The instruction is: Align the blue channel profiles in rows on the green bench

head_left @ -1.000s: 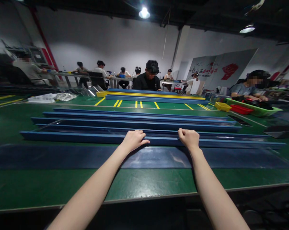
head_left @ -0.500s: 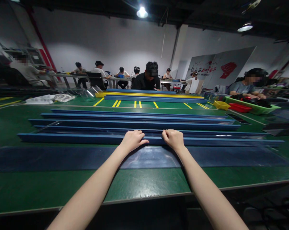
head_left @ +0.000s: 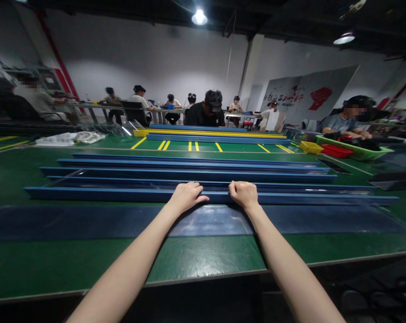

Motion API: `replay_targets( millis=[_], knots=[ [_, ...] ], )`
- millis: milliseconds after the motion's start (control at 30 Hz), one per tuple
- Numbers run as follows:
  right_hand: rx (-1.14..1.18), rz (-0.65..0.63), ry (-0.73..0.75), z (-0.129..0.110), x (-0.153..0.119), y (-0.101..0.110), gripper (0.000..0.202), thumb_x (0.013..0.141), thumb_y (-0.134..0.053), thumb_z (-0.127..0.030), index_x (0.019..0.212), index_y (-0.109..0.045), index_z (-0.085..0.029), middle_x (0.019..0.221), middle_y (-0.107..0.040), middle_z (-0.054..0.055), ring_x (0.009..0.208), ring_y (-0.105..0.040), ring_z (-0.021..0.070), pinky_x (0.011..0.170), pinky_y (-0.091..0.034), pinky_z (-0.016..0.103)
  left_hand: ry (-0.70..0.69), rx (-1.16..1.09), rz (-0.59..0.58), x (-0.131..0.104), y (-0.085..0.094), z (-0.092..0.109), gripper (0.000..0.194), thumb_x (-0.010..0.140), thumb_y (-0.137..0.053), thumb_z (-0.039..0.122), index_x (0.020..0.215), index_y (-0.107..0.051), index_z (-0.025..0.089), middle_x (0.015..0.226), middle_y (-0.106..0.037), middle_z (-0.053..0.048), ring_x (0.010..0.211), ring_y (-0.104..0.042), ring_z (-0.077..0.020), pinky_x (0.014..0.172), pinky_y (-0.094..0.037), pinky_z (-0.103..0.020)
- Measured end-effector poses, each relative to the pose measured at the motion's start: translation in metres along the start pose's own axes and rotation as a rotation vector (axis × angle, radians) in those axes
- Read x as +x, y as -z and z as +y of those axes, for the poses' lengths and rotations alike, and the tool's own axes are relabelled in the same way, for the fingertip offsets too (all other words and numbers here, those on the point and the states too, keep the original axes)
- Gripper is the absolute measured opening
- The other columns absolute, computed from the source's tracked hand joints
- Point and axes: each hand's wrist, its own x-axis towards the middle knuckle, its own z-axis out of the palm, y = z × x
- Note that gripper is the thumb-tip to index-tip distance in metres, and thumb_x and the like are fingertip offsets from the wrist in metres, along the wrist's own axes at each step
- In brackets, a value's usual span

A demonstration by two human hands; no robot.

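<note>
A long blue plastic channel [head_left: 105, 194] with raised edges lies across the table, nearest of several alike. My left hand [head_left: 186, 195] is closed over its near edge left of the middle, thumb stretched along the front. Just to the right, my right hand [head_left: 245, 194] grips the same edge with curled fingers. The fingertips of both hands are hidden behind that edge. Beneath my forearms a flat, see-through bluish strip [head_left: 209, 220] lies on the green table [head_left: 196, 258], closer to me than the channel.
More blue channels [head_left: 189, 165] lie parallel behind. Farther back rests a yellow strip [head_left: 209, 133] between blue ones. A yellow tray [head_left: 311, 148], red tray [head_left: 337, 151] and green basket [head_left: 364, 154] stand at right. Clear plastic packaging [head_left: 58, 139] lies at left. A person [head_left: 206, 114] sits opposite.
My right hand has shifted very slightly right along the channel's edge. The left hand looks unmoved. Across the table, the person's head has shifted slightly.
</note>
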Motion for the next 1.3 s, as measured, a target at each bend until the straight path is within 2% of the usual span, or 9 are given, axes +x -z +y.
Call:
replay_targets(
  millis=[233,600,900,1300],
  knots=[
    [-0.008,0.012,0.0,0.003,0.001,-0.001,0.043,0.081,-0.033,-0.028,0.057,-0.067,-0.015,0.062,-0.067,0.009,0.053,-0.058,0.0151,0.048,-0.025,0.024,-0.013,0.007,0.052,0.0,0.002,-0.001,0.037,0.078,-0.048,0.052,0.076,-0.057,0.017,0.079,-0.061,-0.003,0.076,-0.057,-0.0156,0.058,-0.037,-0.023],
    [-0.079,-0.004,-0.092,0.027,-0.001,-0.003,0.045,0.082,-0.031,-0.028,0.059,-0.068,-0.013,0.061,-0.066,0.011,0.053,-0.058,0.0167,0.049,-0.026,0.024,-0.025,-0.035,0.037,0.001,0.006,-0.001,0.033,0.078,-0.05,0.049,0.078,-0.056,0.016,0.083,-0.06,-0.004,0.08,-0.054,-0.0164,0.06,-0.037,-0.024],
    [-0.061,-0.006,-0.118,0.027,-0.002,-0.003,0.043,0.081,-0.034,-0.03,0.06,-0.069,-0.015,0.062,-0.067,0.01,0.054,-0.058,0.0162,0.05,-0.027,0.024,-0.074,-0.043,0.017,0.002,0.005,0.0,0.031,0.081,-0.048,0.044,0.071,-0.056,0.016,0.076,-0.062,-0.003,0.078,-0.054,-0.0154,0.06,-0.036,-0.023],
    [-0.038,-0.013,-0.137,0.026,-0.002,-0.003,0.043,0.081,-0.034,-0.032,0.06,-0.069,-0.018,0.063,-0.067,0.008,0.056,-0.058,0.0161,0.051,-0.026,0.024,-0.008,0.009,-0.04,0.003,0.002,0.0,0.039,0.083,-0.039,0.051,0.076,-0.059,0.017,0.075,-0.064,-0.006,0.069,-0.059,-0.0169,0.055,-0.036,-0.023]
  ],
)
